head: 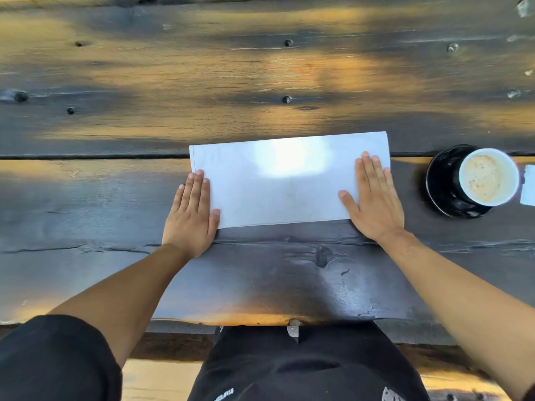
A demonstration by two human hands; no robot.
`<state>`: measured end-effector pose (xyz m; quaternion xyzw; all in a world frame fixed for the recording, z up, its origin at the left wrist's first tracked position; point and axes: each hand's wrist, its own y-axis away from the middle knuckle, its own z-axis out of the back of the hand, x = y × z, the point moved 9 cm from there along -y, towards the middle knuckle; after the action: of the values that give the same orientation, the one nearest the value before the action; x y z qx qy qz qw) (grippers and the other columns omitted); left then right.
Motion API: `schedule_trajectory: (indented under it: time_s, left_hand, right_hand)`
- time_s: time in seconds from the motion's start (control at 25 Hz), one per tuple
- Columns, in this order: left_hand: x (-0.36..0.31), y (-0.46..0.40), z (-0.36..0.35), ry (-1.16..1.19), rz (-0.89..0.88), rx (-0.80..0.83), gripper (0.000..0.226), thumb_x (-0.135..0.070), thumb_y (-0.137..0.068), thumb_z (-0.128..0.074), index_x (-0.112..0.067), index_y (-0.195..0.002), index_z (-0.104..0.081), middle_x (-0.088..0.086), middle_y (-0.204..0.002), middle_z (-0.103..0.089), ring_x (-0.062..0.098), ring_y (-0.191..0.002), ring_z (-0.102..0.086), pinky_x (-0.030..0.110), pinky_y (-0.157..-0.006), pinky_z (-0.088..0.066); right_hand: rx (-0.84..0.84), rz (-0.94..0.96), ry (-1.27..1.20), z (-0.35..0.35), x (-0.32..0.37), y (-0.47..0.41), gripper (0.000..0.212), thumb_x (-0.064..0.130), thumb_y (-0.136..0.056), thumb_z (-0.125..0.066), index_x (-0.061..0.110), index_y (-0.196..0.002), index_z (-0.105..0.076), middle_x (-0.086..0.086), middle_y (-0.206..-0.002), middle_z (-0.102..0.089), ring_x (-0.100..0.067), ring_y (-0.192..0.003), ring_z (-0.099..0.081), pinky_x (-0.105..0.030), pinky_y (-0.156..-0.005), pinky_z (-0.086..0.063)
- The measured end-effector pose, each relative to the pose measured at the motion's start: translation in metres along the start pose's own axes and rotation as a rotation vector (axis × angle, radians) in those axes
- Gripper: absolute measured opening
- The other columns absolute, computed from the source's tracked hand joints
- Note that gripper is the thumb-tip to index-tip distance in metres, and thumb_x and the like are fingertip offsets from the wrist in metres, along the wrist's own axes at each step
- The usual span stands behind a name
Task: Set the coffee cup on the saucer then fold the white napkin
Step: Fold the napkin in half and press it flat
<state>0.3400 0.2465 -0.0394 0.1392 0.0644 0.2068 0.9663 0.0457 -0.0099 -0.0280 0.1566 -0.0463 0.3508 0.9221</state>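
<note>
The white napkin (283,180) lies flat on the dark wooden table (202,82), folded into a long strip. The left hand (191,215) presses flat on the napkin's left end, the right hand (375,198) flat on its right end, fingers straight, gripping nothing. If a hand slides, the fold could go crooked. Right of the napkin, the coffee cup (487,176), full of foamy coffee, sits on the black saucer (440,183); a bump might spill it.

Obstacles: coffee cup (488,176) on saucer (440,186), right; napkin (283,180), centre. Free: table (202,76) far and left.
</note>
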Motion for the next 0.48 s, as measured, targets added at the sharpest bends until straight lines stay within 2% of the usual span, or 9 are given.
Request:
schedule_trajectory:
  time_s: [0.08, 0.2, 0.24, 0.32, 0.4, 0.48]
  left_hand:
    - [-0.001, -0.001, 0.000, 0.007, 0.004, 0.051, 0.072, -0.044, -0.104, -0.012, 0.000, -0.159, 0.001, 0.016, -0.169, 0.010, 0.026, -0.157, 0.013, 0.042, -0.128, 0.005]
    - [-0.004, -0.001, 0.011, 0.063, 0.039, 0.099, 0.074, -0.045, -0.103, -0.019, 0.000, -0.159, -0.002, 0.014, -0.170, 0.008, 0.025, -0.157, 0.012, 0.042, -0.128, 0.005]
    - [-0.006, -0.001, 0.019, 0.099, 0.076, 0.085, 0.073, -0.042, -0.102, -0.030, 0.000, -0.159, -0.011, 0.015, -0.170, -0.001, 0.027, -0.158, 0.005, 0.043, -0.128, 0.001]
    - [-0.018, -0.001, 0.044, 0.158, 0.149, -0.021, 0.061, -0.025, -0.094, -0.055, 0.001, -0.147, -0.040, 0.022, -0.160, -0.032, 0.039, -0.150, -0.025, 0.050, -0.125, -0.016]
    - [-0.046, -0.003, 0.064, 0.204, 0.144, -0.131, 0.045, -0.009, -0.084, -0.061, 0.002, -0.127, -0.059, 0.023, -0.134, -0.056, 0.045, -0.127, -0.050, 0.052, -0.113, -0.035]
    - [-0.090, -0.008, 0.073, 0.275, 0.035, -0.130, 0.037, -0.002, -0.081, -0.061, 0.001, -0.118, -0.067, 0.020, -0.117, -0.065, 0.043, -0.116, -0.057, 0.050, -0.105, -0.042]
  right_hand:
    - [-0.074, -0.065, -0.152, 0.012, -0.007, 0.006, 0.064, 0.039, -0.104, -0.041, 0.004, -0.156, -0.027, -0.012, -0.170, -0.014, -0.027, -0.157, -0.010, -0.047, -0.128, -0.011]
    - [-0.256, -0.405, -0.315, 0.034, -0.029, 0.035, 0.054, 0.027, -0.098, -0.052, 0.002, -0.145, -0.042, -0.019, -0.153, -0.037, -0.038, -0.139, -0.037, -0.047, -0.117, -0.033]
    - [-0.275, -0.505, -0.317, 0.036, -0.032, 0.047, 0.054, 0.025, -0.097, -0.055, 0.001, -0.144, -0.043, -0.022, -0.146, -0.042, -0.042, -0.129, -0.042, -0.047, -0.110, -0.037]
    - [-0.222, -0.641, -0.344, 0.031, -0.033, 0.063, 0.054, 0.022, -0.097, -0.055, 0.001, -0.145, -0.042, -0.024, -0.138, -0.044, -0.043, -0.122, -0.043, -0.047, -0.103, -0.038]
    - [-0.153, -0.767, -0.446, 0.024, -0.036, 0.070, 0.052, 0.020, -0.099, -0.053, 0.003, -0.147, -0.041, -0.024, -0.140, -0.045, -0.043, -0.126, -0.044, -0.047, -0.101, -0.040]
    - [-0.123, -0.857, -0.559, 0.022, -0.039, 0.074, 0.050, 0.017, -0.099, -0.054, 0.004, -0.146, -0.043, -0.022, -0.143, -0.050, -0.042, -0.131, -0.046, -0.046, -0.104, -0.041]
